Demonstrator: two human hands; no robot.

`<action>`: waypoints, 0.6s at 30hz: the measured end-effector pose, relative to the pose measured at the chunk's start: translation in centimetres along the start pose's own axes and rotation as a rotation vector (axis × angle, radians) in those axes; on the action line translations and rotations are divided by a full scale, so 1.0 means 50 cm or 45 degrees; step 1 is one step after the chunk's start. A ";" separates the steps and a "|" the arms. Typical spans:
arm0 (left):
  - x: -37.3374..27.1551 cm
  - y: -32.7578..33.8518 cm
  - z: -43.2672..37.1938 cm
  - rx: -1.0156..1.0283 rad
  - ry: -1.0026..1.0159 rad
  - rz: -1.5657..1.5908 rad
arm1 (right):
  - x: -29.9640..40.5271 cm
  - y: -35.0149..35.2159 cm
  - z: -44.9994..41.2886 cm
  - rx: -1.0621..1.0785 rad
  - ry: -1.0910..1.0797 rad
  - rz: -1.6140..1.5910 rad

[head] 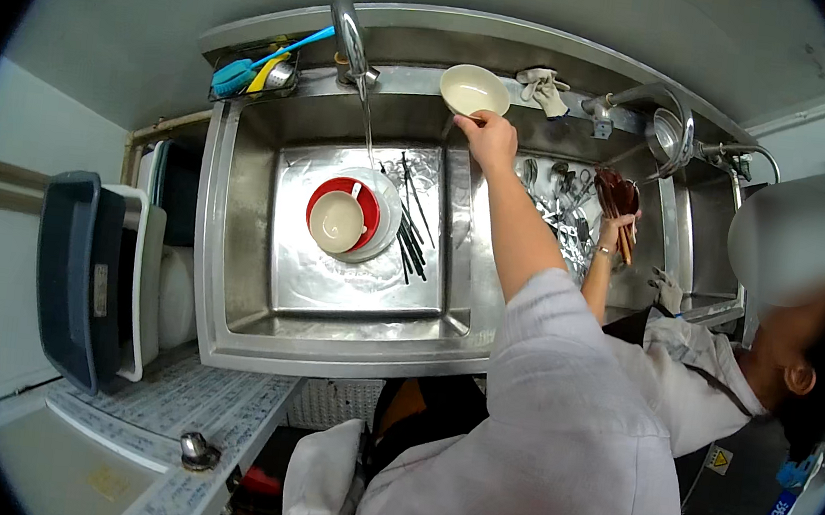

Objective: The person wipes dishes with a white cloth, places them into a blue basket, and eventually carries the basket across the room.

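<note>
My right hand (491, 141) grips the near rim of a cream oval bowl (475, 91) between thumb and fingers. The bowl is tilted, its inside facing me, at the back ledge near the divider between two basins. My left hand is out of view; only the sleeve on that side shows, low in the picture. In the left basin (348, 292), a cream cup (336, 222) stands in a red bowl (367, 196) on a pale plate (391, 214). Several black chopsticks (411, 246) lie beside the stack. Water runs from the faucet (350, 36) behind it.
A co-worker's hand (617, 232) holds brown wooden spoons (619, 192) over loose metal cutlery (571, 218) in the right basin. A wire caddy (252, 96) holds brushes. Work gloves (543, 90) lie on the ledge. Plastic tubs (75, 275) stand at left.
</note>
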State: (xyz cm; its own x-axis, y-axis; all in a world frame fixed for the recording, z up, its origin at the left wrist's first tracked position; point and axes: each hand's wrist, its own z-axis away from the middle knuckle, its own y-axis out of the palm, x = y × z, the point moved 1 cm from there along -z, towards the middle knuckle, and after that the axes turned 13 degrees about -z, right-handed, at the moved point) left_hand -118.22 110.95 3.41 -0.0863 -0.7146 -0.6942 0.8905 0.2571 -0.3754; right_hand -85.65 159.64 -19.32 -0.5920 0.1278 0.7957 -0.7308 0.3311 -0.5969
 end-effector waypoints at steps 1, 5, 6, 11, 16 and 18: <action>-0.015 0.006 -0.023 0.009 -0.002 0.003 | -0.011 0.000 -0.023 -0.029 0.016 0.003; -0.054 0.024 -0.076 0.041 -0.003 0.012 | -0.023 0.005 -0.069 0.001 0.042 0.067; -0.060 0.028 -0.087 0.051 0.000 0.014 | -0.038 0.004 -0.077 -0.001 0.045 0.072; -0.078 0.045 -0.120 0.096 0.033 0.049 | -0.100 -0.008 -0.100 0.048 -0.014 0.154; -0.078 0.051 -0.129 0.103 0.051 0.093 | -0.080 -0.029 -0.097 0.057 0.163 0.272; -0.078 0.053 -0.131 0.112 0.061 0.110 | -0.080 -0.036 -0.089 0.022 0.122 0.265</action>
State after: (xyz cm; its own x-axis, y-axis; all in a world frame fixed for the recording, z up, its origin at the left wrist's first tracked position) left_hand -118.44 118.68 1.08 -0.0273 -0.6598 -0.7510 0.9310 0.2567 -0.2594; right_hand -80.46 162.72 -20.96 -0.6964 0.2799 0.6607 -0.6025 0.2720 -0.7503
